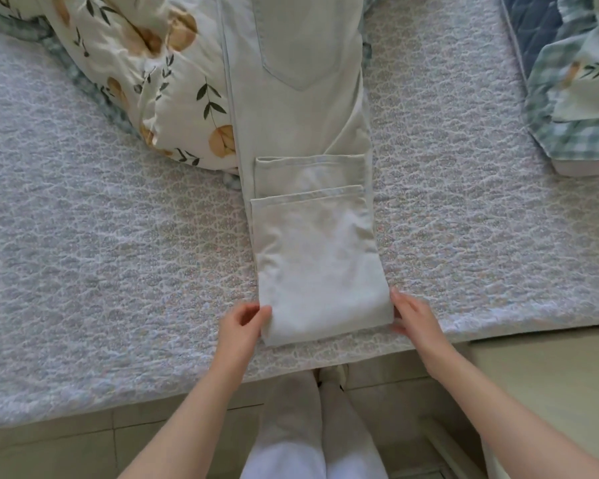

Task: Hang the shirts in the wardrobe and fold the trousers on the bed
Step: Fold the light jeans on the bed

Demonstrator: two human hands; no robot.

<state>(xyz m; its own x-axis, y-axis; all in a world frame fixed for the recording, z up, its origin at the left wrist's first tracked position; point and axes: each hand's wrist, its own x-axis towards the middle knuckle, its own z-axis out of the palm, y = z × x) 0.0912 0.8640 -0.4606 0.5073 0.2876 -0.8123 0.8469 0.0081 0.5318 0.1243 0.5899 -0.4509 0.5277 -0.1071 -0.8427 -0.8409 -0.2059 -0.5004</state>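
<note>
The trousers [312,257] lay mid-frame on the bed [118,254], hems folded up once; left grip [242,323] and right grip [412,316] pinched the fold's lower corners. Further folds likely remained.

Head view, steeply downward, close over the bed [118,236] edge.

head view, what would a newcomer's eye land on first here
The pale trousers lie lengthwise down the middle of the bed, leg ends folded back over themselves. The left hand and right hand grip the near fold at its corners. A floral pillow lies far left.
</note>
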